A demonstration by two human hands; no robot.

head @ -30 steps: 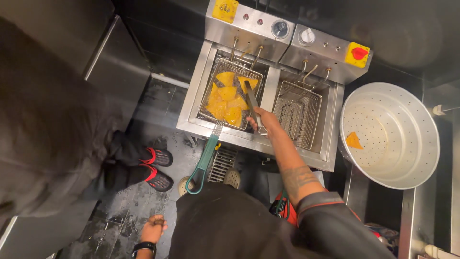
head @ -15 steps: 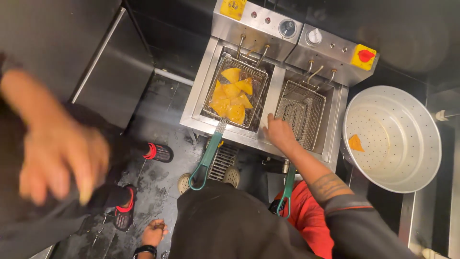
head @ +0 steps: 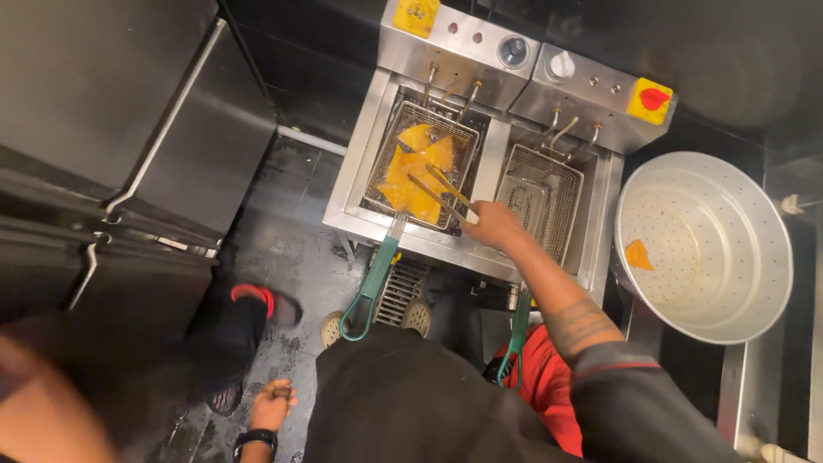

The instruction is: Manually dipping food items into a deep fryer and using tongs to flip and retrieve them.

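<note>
Left hand point(head: 273, 403) hangs low by the floor, fingers curled loosely, holding nothing that shows. Left fryer basket point(head: 418, 163) sits in the oil, full of yellow chips point(head: 415, 171). Right hand point(head: 490, 225) is closed around tongs point(head: 439, 192), tips among the chips. Empty basket point(head: 540, 197) beside; perforated bowl point(head: 703, 244) far right.

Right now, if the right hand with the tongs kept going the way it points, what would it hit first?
Probably the yellow chips in the left fryer basket. The right hand aims its tongs up-left over them; whether the tips already touch is unclear.
</note>
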